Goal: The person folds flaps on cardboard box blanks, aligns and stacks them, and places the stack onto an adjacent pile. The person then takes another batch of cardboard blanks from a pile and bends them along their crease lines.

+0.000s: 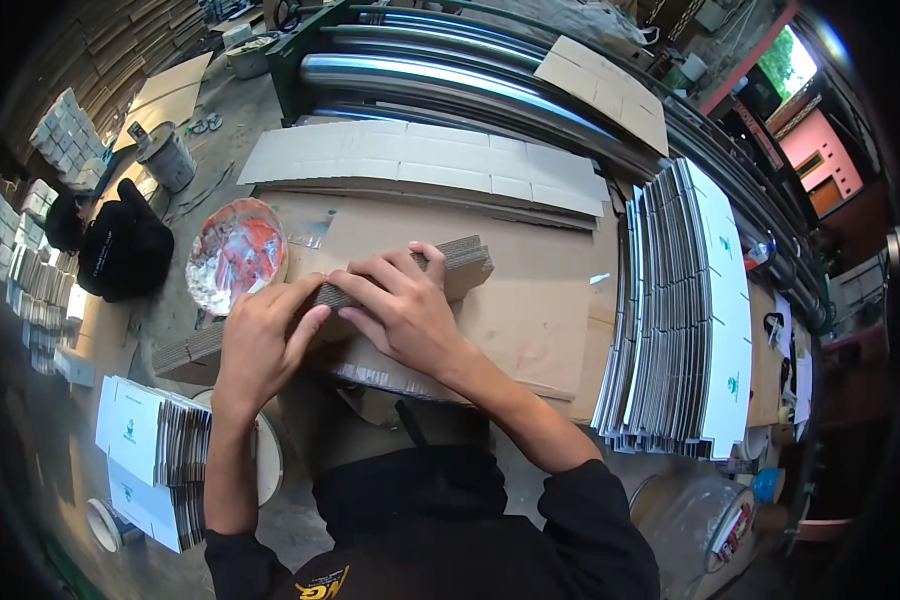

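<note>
In front of me a long bundle of brown corrugated cardboard sheets (466, 266) stands on edge, slanting from lower left to upper right. My left hand (260, 335) grips its upper edge near the middle, thumb on the near side. Close beside it, my right hand (395, 305) is bent over the same edge with its fingers curled. The bundle rests over a cardboard-covered worktable (540, 330). Just beyond my left hand sits a round tub (238, 255) smeared with white paste and red stains.
Flat cardboard blanks (420, 160) lie at the table's far side, before a machine with metal rollers (430, 80). A tall row of white-faced blanks (685, 310) stands at right; folded ones (155, 450) stand lower left. A person in black (125, 240) is at far left.
</note>
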Demonstrator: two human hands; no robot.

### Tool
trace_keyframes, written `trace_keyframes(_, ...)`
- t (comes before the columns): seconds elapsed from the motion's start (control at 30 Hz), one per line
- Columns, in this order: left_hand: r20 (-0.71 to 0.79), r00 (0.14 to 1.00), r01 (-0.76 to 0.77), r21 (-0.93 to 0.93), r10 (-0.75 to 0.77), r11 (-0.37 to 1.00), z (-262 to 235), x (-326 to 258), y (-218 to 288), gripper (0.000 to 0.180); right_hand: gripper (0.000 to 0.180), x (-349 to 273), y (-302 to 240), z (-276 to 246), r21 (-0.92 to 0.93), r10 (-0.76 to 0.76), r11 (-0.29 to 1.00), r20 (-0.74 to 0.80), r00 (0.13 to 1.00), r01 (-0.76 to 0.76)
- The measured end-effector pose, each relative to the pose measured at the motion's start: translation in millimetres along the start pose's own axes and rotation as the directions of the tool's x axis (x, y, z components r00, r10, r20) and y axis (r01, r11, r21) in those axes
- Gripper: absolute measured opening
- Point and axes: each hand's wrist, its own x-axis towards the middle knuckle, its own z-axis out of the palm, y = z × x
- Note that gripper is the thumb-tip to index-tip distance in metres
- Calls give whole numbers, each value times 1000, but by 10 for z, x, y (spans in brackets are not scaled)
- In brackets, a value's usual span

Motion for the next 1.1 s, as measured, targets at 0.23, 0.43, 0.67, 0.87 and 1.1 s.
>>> trace_keyframes(0.23, 66, 992, 111, -129, -103, 985, -91, 116, -5, 32, 30, -70, -53, 155, -47, -59, 997, -136, 989, 53)
trace_keyframes(0.43, -18, 999, 44, -72, -46, 996, -44, 80, -98, 30, 32, -228, -119, 123, -46, -61, 997, -194, 979, 53)
trace_keyframes(0.67, 19, 994, 109, -49, -108, 993, 11, 109, -157, 31, 36, -175, -132, 89, -64, -69, 996, -189, 980, 57)
trace_keyframes(0.87, 2, 995, 102, -26, -102, 994, 14, 100, -149, 30, 38, -86, -161, 76, -74, -102, 993, -173, 980, 91)
trace_keyframes(1.1, -18, 996, 83, -53, -84, 995, 37, 94, -188, 30, 29, -52, -209, 158, -4, -116, 993, -148, 982, 116)
